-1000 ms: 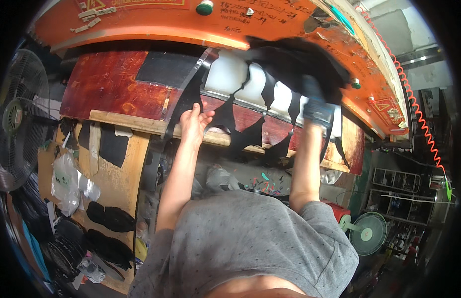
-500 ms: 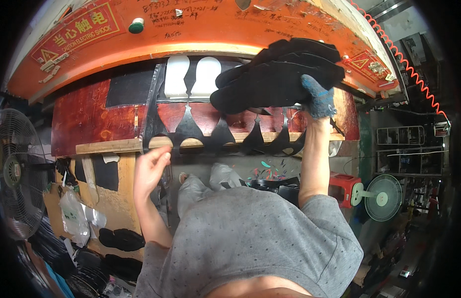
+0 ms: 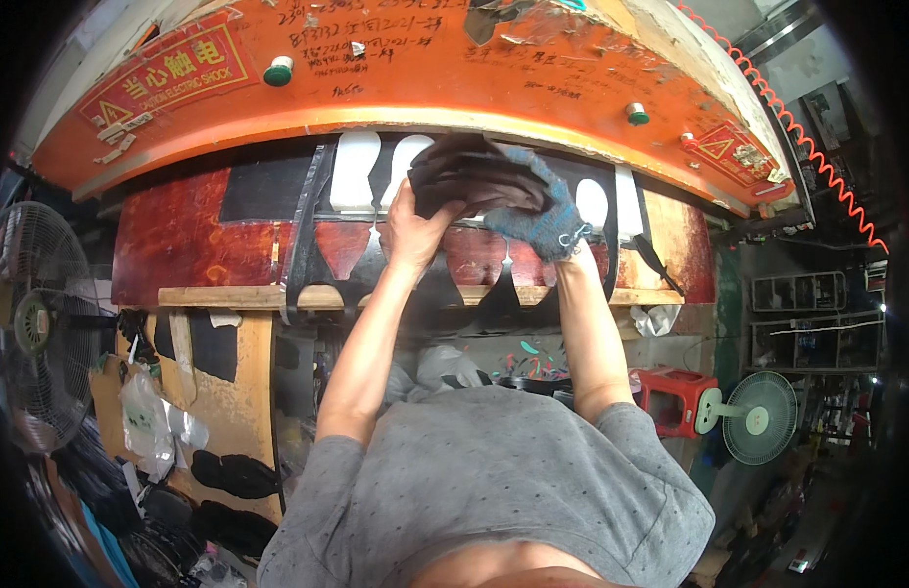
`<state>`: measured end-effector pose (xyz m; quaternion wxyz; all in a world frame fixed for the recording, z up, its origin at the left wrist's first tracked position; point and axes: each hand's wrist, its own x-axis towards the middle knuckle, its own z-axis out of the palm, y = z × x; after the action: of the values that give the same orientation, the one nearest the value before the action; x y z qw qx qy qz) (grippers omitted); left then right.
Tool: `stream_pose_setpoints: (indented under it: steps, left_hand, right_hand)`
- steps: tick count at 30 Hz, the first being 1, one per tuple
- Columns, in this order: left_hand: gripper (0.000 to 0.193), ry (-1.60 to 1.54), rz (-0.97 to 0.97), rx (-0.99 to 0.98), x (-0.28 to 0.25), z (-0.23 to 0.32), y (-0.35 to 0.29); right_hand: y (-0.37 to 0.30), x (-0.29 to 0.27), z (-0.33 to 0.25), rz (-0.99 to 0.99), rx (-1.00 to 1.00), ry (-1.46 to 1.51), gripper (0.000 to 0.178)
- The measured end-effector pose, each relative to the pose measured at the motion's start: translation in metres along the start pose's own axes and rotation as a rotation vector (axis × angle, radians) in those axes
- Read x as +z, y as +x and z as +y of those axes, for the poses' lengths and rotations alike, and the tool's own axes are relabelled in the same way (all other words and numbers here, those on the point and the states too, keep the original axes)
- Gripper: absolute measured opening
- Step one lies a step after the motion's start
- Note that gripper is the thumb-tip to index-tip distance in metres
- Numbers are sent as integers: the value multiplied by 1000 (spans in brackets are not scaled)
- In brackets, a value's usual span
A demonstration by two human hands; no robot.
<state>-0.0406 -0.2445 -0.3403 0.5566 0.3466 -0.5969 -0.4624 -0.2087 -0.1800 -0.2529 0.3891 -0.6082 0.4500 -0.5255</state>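
Both of my hands are on a stack of black sole-shaped pieces (image 3: 464, 181), held up over the bench close to the orange machine. My bare left hand (image 3: 415, 227) grips the near left end, thumb and fingers closed on it. On the other end, my right hand (image 3: 545, 211), in a blue-grey glove, is wrapped round the pieces. Below lies a black sheet (image 3: 505, 289) with sole-shaped openings cut in it, its edge hanging over the bench front. White sole shapes (image 3: 356, 171) show behind the sheet; the stack hides some of them.
An orange machine beam (image 3: 396, 83) with green buttons spans the back. The dark red bench top (image 3: 170, 230) has a wooden strip (image 3: 219, 297) along its front. A red stool (image 3: 665, 400) and a white fan (image 3: 758, 419) stand right, a larger fan (image 3: 43, 323) left.
My left hand has risen from the bench's front edge and taken hold of the stack. My right hand has brought the stack leftward and turned it.
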Motion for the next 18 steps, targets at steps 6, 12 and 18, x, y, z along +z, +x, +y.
stream_pose_setpoints:
  steps: [6,12,18]
  left_hand:
    - [64,-93,-9,196,-6,-15,18]
    - [49,-165,80,-44,-22,-3,9]
    - [50,-586,315,114,-39,-2,23]
  right_hand:
    - [25,14,26,175,169,-221,77]
    - [43,46,28,238,-73,-109,81]
    - [39,84,6,10,79,-522,79]
